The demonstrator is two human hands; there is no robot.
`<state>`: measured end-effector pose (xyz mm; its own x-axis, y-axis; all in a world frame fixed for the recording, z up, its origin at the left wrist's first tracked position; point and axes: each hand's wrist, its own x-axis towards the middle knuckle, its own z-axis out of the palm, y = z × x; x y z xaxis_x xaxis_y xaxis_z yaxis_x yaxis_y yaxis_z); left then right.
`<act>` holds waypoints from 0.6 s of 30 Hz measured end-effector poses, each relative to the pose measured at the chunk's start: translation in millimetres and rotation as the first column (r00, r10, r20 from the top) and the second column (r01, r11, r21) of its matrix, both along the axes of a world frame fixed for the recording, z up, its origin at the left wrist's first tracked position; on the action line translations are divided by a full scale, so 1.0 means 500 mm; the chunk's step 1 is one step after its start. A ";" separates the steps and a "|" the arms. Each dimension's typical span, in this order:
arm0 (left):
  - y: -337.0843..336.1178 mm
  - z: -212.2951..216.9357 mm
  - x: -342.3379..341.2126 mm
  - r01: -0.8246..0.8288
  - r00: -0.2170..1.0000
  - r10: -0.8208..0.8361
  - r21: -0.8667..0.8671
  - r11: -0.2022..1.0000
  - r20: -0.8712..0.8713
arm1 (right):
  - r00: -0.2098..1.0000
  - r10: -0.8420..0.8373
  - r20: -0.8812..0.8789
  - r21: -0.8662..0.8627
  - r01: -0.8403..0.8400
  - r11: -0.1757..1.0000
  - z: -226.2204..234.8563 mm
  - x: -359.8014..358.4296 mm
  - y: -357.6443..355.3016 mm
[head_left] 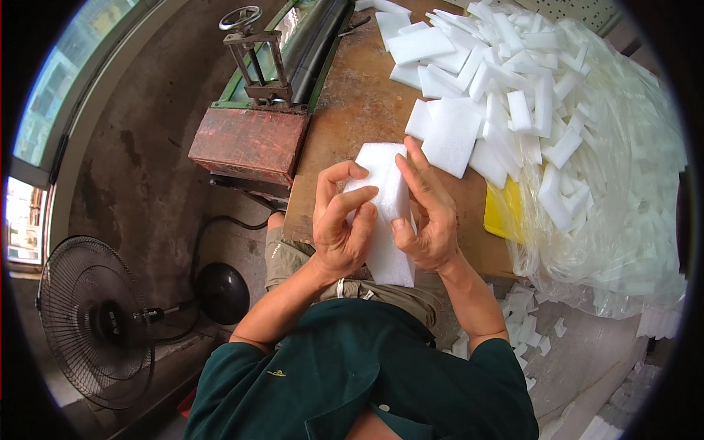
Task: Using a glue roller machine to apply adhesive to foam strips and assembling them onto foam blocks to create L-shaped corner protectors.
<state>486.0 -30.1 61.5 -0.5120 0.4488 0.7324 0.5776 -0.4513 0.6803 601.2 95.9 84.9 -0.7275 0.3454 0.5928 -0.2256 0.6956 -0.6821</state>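
The lower end of the white foam block (383, 213) is hidden behind the two hands, so its full length is hard to judge. The left hand (339, 224) grips it from the left with fingers curled over its face, and the right hand (425, 213) presses on its right side with fingers stretched upward. The block is held above the near edge of the wooden worktop (359, 110). At the right edge, a clear plastic bag (623, 220) holds many foam strips (557, 198), and a yellow thing (502, 213) under it is mostly covered. Loose foam sheets (451, 132) lie toward the far side.
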 end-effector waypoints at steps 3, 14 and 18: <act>0.012 0.002 -0.023 0.008 0.995 -0.003 -0.047 0.999 0.103 | 0.996 0.047 0.074 -0.248 -0.028 0.968 -0.005 0.002 0.008; 0.115 -0.010 -0.068 -0.125 0.693 0.199 -0.157 0.980 0.692 | 0.997 -0.026 -0.077 0.122 0.036 0.992 -0.080 0.024 -0.003; 0.114 0.004 -0.052 -0.137 0.700 0.199 -0.144 0.980 0.685 | 0.993 0.020 -0.115 -0.006 -0.021 1.000 -0.095 0.011 -0.008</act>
<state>459.9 26.8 63.3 -0.9333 0.3429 0.1071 -0.0098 -0.3224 0.9465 606.9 91.9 37.2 -0.6618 0.3358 0.6703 -0.3167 0.6852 -0.6559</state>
